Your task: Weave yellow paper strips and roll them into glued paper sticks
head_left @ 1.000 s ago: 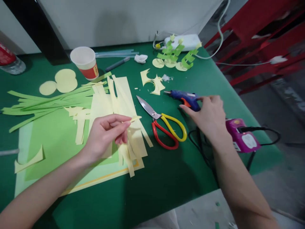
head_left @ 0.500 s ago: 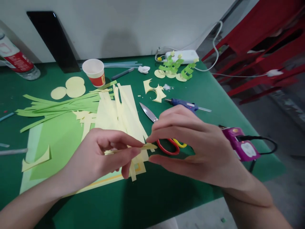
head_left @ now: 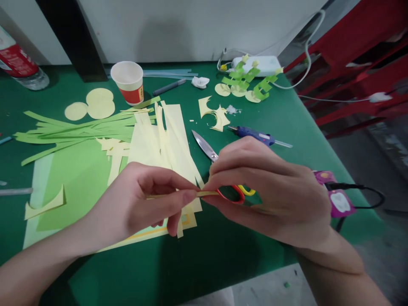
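A thin pale yellow paper strip is stretched level between my two hands above the table. My left hand pinches it between thumb and forefinger, the other fingers curled beneath. At the strip's right end, the thumb and forefinger of my right hand close on it from below and above. Scissors with red and yellow handles lie under my right hand, blades pointing away and partly covered. Beneath my left hand are cream paper strips and sheets and a light green sheet.
Green paper strips and pale paper discs lie left of a paper cup. A blue glue gun rests right of the scissors. Small green paper plants on discs stand before a white power strip. A bottle stands far left.
My right fingertips have closed in on the strip's end, which was loose and curled between them before. The strip now looks narrower and straighter. The camera view has shifted slightly.
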Action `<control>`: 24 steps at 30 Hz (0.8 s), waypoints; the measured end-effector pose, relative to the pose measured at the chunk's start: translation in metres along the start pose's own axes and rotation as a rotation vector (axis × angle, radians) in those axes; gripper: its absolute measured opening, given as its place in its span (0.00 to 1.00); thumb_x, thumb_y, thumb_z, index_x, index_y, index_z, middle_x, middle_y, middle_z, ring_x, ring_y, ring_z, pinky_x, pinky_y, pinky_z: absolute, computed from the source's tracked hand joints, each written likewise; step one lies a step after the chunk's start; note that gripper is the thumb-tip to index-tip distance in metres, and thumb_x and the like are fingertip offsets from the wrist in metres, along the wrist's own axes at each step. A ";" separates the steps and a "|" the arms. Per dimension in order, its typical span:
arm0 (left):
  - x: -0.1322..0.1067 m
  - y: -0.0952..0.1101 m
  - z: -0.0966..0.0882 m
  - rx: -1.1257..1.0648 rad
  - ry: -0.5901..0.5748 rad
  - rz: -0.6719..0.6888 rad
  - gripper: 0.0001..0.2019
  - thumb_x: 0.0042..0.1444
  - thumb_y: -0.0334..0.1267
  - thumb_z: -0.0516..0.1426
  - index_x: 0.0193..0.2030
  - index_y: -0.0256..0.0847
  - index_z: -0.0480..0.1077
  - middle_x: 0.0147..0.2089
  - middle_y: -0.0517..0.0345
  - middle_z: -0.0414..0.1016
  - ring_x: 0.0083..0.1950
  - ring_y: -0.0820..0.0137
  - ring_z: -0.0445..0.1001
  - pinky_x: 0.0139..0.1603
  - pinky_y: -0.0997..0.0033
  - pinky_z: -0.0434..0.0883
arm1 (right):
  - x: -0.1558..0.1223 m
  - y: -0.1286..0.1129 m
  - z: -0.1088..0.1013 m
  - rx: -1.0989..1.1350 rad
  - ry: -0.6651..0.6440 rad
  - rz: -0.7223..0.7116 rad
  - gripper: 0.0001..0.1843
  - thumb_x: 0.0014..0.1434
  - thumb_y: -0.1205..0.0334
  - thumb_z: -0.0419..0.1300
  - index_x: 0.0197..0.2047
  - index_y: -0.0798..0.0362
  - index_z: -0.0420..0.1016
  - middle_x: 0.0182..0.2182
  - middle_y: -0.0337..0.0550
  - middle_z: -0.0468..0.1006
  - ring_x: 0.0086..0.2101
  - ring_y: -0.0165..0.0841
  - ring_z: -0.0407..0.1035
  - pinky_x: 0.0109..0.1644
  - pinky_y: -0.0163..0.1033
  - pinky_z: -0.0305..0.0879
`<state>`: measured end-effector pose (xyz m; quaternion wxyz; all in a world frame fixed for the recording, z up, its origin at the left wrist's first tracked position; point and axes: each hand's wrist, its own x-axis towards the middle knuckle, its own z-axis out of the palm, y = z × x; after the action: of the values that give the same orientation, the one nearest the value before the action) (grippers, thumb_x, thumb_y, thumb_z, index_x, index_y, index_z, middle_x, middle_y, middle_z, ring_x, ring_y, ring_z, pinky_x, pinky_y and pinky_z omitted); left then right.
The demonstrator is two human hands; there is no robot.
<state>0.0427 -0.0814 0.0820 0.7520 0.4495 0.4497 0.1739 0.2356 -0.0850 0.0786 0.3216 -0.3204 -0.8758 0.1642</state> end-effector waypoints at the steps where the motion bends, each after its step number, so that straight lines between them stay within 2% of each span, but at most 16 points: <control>1: 0.001 0.000 0.000 0.013 0.000 0.004 0.08 0.50 0.29 0.58 0.27 0.45 0.76 0.14 0.69 0.72 0.16 0.85 0.66 0.16 0.93 0.62 | 0.000 0.000 0.000 -0.022 -0.005 -0.006 0.03 0.53 0.70 0.60 0.32 0.54 0.70 0.28 0.42 0.73 0.31 0.28 0.65 0.36 0.38 0.66; 7: 0.001 -0.002 0.000 0.085 -0.008 0.060 0.07 0.52 0.31 0.57 0.29 0.45 0.76 0.15 0.68 0.72 0.15 0.83 0.64 0.16 0.91 0.61 | 0.000 0.000 0.000 -0.131 0.002 -0.077 0.02 0.54 0.69 0.60 0.31 0.55 0.70 0.27 0.43 0.74 0.32 0.28 0.66 0.38 0.37 0.66; 14: 0.000 0.002 0.001 0.123 -0.018 0.012 0.07 0.51 0.33 0.57 0.26 0.43 0.75 0.14 0.67 0.70 0.15 0.82 0.62 0.15 0.89 0.61 | 0.002 0.000 -0.001 -0.237 0.039 -0.170 0.03 0.54 0.68 0.60 0.30 0.53 0.70 0.25 0.40 0.75 0.30 0.28 0.67 0.40 0.36 0.68; 19: 0.000 0.002 0.001 0.133 -0.023 -0.024 0.07 0.51 0.35 0.57 0.25 0.43 0.75 0.14 0.65 0.70 0.15 0.81 0.62 0.14 0.87 0.59 | 0.002 0.000 0.001 -0.289 0.121 -0.198 0.05 0.50 0.68 0.63 0.27 0.52 0.71 0.23 0.38 0.76 0.28 0.29 0.67 0.35 0.36 0.69; 24: -0.001 0.004 0.003 0.120 -0.019 -0.052 0.07 0.50 0.34 0.57 0.24 0.43 0.75 0.14 0.66 0.70 0.15 0.82 0.61 0.15 0.87 0.58 | 0.000 0.003 0.002 -0.279 0.171 -0.213 0.05 0.47 0.67 0.64 0.25 0.51 0.72 0.25 0.39 0.76 0.29 0.32 0.66 0.33 0.39 0.68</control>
<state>0.0446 -0.0815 0.0863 0.7322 0.4835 0.4636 0.1230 0.2357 -0.0829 0.0754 0.3629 -0.2802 -0.8885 -0.0216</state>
